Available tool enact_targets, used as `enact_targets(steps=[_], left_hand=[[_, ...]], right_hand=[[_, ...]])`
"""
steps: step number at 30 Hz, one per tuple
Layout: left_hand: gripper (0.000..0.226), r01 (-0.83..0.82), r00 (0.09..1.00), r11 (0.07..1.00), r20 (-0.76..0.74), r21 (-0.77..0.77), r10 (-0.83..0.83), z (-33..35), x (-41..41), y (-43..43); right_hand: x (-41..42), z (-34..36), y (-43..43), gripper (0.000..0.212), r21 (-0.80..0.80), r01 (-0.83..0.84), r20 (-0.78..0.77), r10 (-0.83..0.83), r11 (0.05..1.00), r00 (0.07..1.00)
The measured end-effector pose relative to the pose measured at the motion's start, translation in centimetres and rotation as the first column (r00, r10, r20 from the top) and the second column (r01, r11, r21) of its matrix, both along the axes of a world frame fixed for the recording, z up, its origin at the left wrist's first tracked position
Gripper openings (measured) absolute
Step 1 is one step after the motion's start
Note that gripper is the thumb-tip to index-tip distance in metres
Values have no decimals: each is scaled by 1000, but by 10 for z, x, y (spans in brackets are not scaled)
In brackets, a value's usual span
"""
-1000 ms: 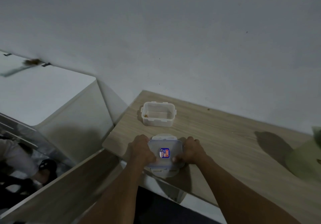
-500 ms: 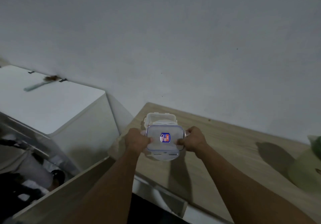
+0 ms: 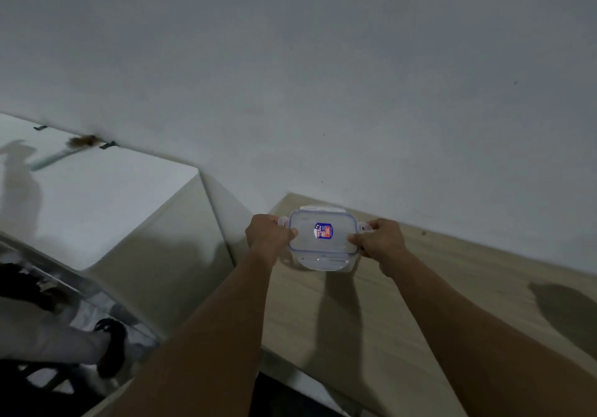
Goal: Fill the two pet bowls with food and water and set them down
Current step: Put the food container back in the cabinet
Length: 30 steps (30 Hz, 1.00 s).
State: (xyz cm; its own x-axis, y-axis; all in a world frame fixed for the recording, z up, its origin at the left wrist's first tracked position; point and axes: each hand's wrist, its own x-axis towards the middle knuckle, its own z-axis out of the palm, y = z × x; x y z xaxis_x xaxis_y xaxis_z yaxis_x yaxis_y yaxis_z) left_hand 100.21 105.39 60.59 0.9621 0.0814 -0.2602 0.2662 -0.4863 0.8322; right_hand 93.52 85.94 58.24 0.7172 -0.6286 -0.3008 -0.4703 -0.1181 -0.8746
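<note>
Both bare forearms reach forward from the bottom edge, drawing closer together toward the wrists. The left grip (image 3: 267,235) and right grip (image 3: 382,239) face each other, thumbs on top, each curled round one end of the lid (image 3: 310,243).

Two hands (image 3: 268,237) (image 3: 382,240), one lid (image 3: 323,235).

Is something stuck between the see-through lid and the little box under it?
Nothing visible. The left hand and right hand hold the clear blue-rimmed plastic lid right over the white plastic box; only its back edge shows.
</note>
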Motion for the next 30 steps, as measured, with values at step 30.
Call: enact_targets(steps=[30], left_hand=[[53, 82, 988, 990, -140, 112, -66, -24, 23, -6]], right_hand=[[21, -24, -7, 31, -77, 28, -116, -37, 997, 993]])
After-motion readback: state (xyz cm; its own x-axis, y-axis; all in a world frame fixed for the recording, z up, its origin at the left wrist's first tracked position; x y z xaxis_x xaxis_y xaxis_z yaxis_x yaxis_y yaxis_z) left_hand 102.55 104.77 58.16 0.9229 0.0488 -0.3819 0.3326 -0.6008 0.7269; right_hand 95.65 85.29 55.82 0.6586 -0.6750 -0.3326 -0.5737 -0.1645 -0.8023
